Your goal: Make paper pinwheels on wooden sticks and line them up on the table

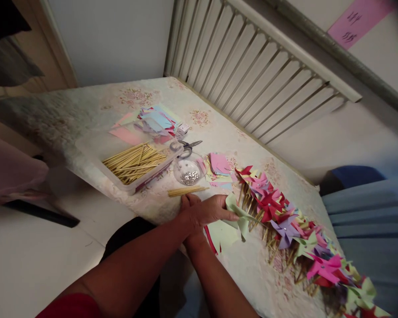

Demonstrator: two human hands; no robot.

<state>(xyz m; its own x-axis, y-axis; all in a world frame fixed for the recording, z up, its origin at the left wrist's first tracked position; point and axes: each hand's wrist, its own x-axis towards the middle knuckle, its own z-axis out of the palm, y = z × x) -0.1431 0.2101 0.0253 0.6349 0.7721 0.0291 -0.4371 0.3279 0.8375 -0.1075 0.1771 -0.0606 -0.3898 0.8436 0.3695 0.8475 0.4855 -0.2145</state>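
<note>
My left hand [208, 211] reaches across from the lower left and pinches a light green paper pinwheel [239, 215] at the near end of a long row of finished pinwheels [287, 225] in red, pink, purple and green. My right hand [189, 201] lies crossed under the left wrist. Only a few of its fingers show, so I cannot tell what it holds, if anything. A small bundle of bamboo sticks [186, 191] lies just beyond both hands. A light green paper sheet [220, 233] with a red strip beside it lies under the hands.
A clear plastic tray [93, 148] holds several bamboo sticks [135, 161]. Beyond it are coloured paper sheets [154, 120], scissors [187, 146], a clear round container of silver pins [188, 171] and cut paper squares [219, 164]. A slatted radiator [252, 70] runs along the table's far edge.
</note>
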